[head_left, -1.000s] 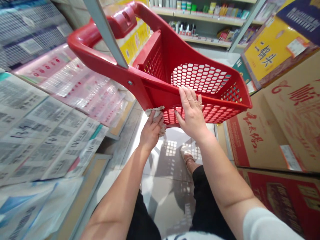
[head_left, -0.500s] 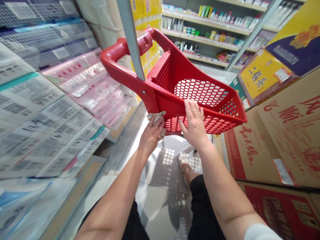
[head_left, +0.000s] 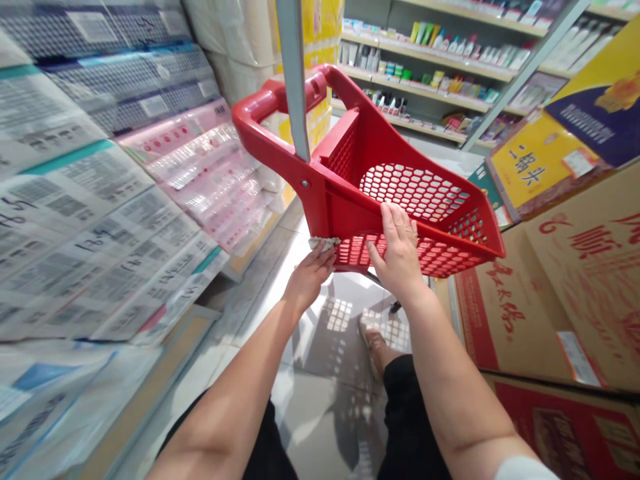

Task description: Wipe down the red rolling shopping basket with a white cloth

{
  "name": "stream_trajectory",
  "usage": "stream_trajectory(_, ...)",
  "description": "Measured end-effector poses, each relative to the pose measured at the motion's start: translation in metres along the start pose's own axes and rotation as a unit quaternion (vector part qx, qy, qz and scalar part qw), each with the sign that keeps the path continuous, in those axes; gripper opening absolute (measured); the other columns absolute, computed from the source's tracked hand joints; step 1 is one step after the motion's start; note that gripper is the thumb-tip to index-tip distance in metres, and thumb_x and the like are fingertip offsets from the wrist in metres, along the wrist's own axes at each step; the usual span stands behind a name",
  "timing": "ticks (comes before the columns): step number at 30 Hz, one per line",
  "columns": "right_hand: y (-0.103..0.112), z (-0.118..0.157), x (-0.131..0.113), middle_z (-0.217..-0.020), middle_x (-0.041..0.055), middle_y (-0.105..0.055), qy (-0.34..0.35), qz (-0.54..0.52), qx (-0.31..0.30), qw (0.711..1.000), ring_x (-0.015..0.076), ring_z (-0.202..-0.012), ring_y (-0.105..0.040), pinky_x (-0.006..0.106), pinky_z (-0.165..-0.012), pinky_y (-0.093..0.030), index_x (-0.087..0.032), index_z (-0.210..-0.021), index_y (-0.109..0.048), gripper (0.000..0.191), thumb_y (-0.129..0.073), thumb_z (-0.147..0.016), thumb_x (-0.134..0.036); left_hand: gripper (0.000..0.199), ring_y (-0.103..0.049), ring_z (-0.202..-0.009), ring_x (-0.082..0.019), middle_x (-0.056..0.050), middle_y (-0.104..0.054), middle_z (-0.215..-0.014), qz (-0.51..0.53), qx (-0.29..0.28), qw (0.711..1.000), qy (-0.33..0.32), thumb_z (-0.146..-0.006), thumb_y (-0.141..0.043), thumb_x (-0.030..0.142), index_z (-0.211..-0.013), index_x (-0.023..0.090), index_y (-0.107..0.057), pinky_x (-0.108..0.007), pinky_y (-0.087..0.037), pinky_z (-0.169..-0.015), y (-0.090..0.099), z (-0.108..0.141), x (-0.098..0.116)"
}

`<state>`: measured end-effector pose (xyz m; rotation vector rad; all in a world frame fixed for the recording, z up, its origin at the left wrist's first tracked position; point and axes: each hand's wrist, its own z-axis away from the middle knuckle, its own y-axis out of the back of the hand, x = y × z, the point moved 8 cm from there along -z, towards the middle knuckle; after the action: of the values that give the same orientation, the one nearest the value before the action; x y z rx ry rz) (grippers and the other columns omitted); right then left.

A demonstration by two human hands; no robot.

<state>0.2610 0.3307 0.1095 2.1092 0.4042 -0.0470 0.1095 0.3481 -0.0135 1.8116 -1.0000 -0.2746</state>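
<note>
A red plastic shopping basket cart (head_left: 345,193) with a grey metal pole (head_left: 294,80) stands tilted in front of me. My left hand (head_left: 311,275) presses a crumpled whitish cloth (head_left: 325,244) against the lower corner of its near side, with the fingers over the cloth. My right hand (head_left: 399,253) rests on the top edge of the same side, fingers spread over the rim and thumb on the mesh. Inside, the basket shows only bare red mesh walls.
Wrapped packs (head_left: 100,233) are stacked along the left. Cardboard boxes (head_left: 525,300) line the right side. Shelves with bottles and tubes (head_left: 425,53) stand behind the cart. My foot (head_left: 374,340) is on the tiled floor below it.
The cart and both hands appear slightly further right and lower as the view shifts. My left hand now covers the cloth's lower part, and less cloth shows. My right hand keeps its place on the rim.
</note>
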Motion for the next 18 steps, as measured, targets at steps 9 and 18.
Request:
stream_trajectory(9,0.005,-0.001,0.0,-0.152,0.0107,-0.031,0.003,-0.015,0.006,1.0,0.0249,-0.141,-0.023,0.05,-0.115,-0.019,-0.02,-0.151,-0.017,0.067,-0.042,-0.089,-0.027,0.045,-0.008,-0.145,-0.026,-0.015,-0.04,-0.148,-0.027,0.015,1.0,0.001,-0.092,-0.037,0.013,-0.137,0.008,-0.044,-0.047,-0.034,-0.115,0.006,-0.004,0.008)
stream_trajectory(18,0.005,0.0,0.001,-0.152,0.0095,-0.031,-0.002,-0.011,0.004,1.0,0.024,-0.142,-0.023,0.049,-0.116,-0.017,-0.021,-0.151,-0.017,0.067,-0.042,-0.089,-0.026,0.044,-0.009,-0.145,-0.024,-0.017,-0.042,-0.145,-0.019,0.031,0.999,-0.003,-0.092,-0.036,0.012,-0.135,0.005,-0.046,-0.047,-0.035,-0.115,0.007,-0.004,0.012)
